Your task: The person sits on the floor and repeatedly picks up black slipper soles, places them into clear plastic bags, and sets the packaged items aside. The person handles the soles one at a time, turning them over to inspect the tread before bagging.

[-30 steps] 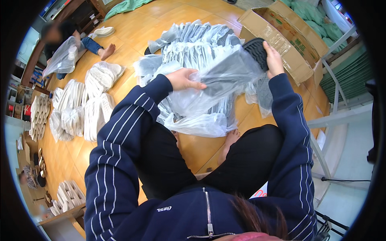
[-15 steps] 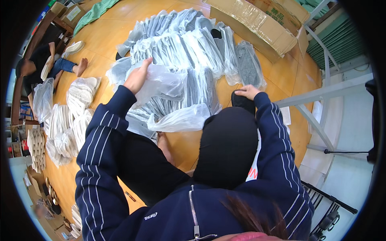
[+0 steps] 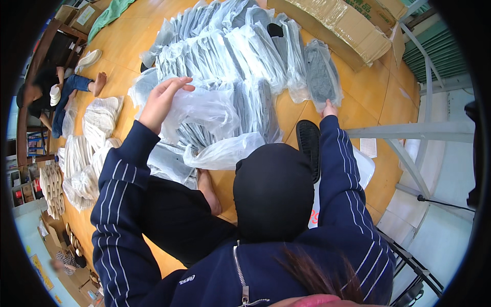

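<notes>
My left hand (image 3: 159, 100) is raised and grips the edge of an empty clear plastic bag (image 3: 204, 110) above a spread of bagged grey insoles (image 3: 225, 51) on the wooden floor. My right hand (image 3: 330, 108) reaches forward and pinches the near end of a bagged grey insole (image 3: 319, 77) at the right end of the row. A bare black insole (image 3: 308, 146) lies on the floor beside my right sleeve. Another loose clear bag (image 3: 222, 153) lies in front of my knees. My black-trousered knees hide part of the floor.
Long cardboard boxes (image 3: 348, 25) lie at the back right. A grey metal frame (image 3: 409, 133) stands to the right. Stacks of white insoles (image 3: 97, 120) lie at the left, where another person (image 3: 46, 94) sits on the floor. A green cloth (image 3: 110, 13) lies far back.
Both hands held one bag with a black insole a second ago. Now the black insole lies on the floor, my left hand lifts an empty bag, and my right hand has reached to the bagged grey insole.
</notes>
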